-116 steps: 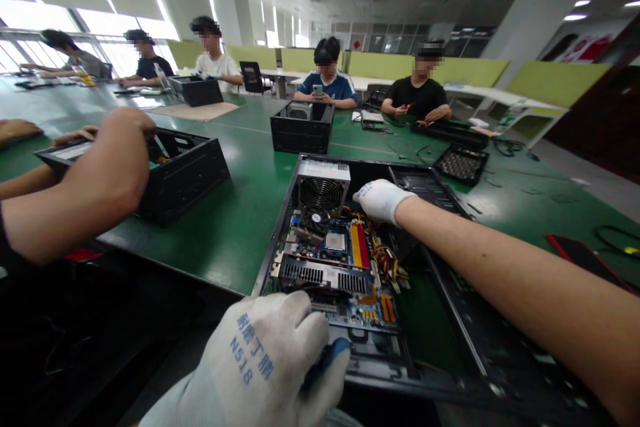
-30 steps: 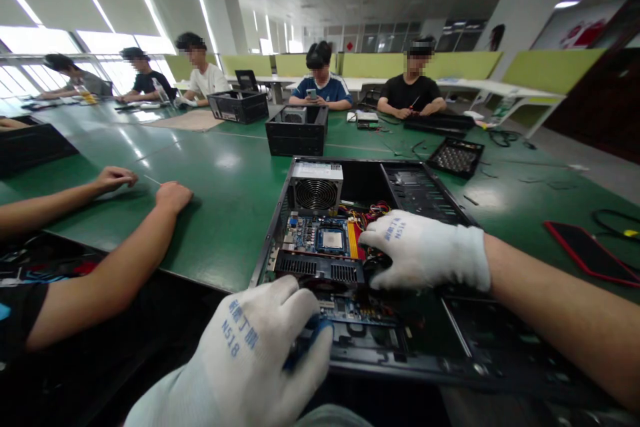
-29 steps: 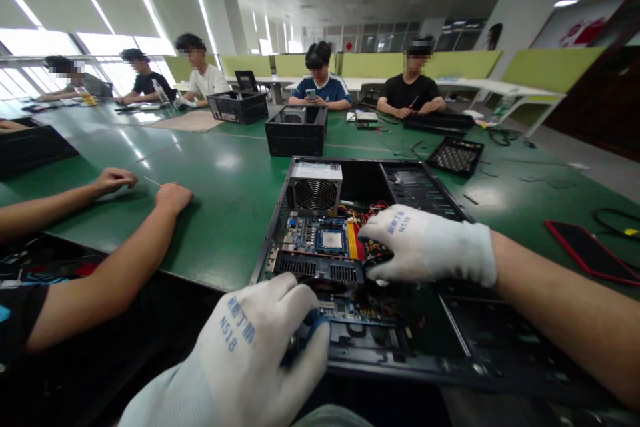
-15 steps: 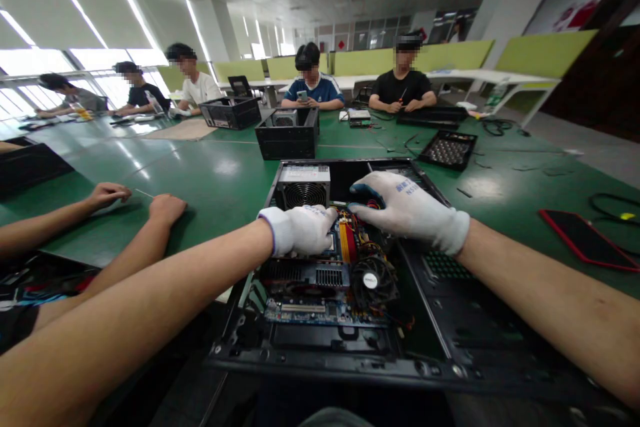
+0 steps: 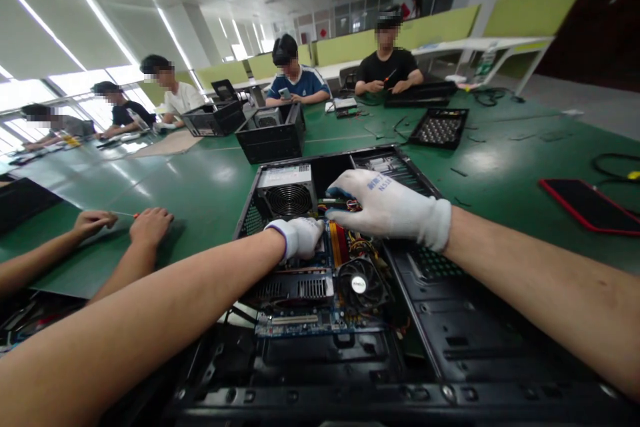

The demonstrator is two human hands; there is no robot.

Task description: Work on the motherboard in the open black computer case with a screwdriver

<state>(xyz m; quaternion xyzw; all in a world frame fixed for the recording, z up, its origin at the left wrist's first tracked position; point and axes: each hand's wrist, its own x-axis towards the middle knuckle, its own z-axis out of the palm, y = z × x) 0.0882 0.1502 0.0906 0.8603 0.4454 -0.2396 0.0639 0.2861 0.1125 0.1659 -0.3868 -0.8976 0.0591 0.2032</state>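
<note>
An open black computer case (image 5: 450, 320) lies flat on the green table in front of me. Inside are a blue motherboard (image 5: 310, 320), a power supply with a fan grille (image 5: 285, 193) and a round cooler fan (image 5: 357, 283) lying by coloured cables. My left hand (image 5: 297, 237), gloved white, is curled and pressed down on the board just in front of the power supply; what is under it is hidden. My right hand (image 5: 385, 207), also gloved, bends over the cables beside the power supply, and a small blue piece shows at its fingertips.
A neighbour's bare hands (image 5: 150, 227) rest on the table at my left. A red-edged phone (image 5: 590, 203) lies at the right. Another black case (image 5: 273, 133) and a black tray (image 5: 440, 128) stand further back. Several people sit along the far side.
My left hand has gone from the case's near edge, where it gripped a blue handle, into the case by the power supply. My right hand has moved further back. The view has tilted down.
</note>
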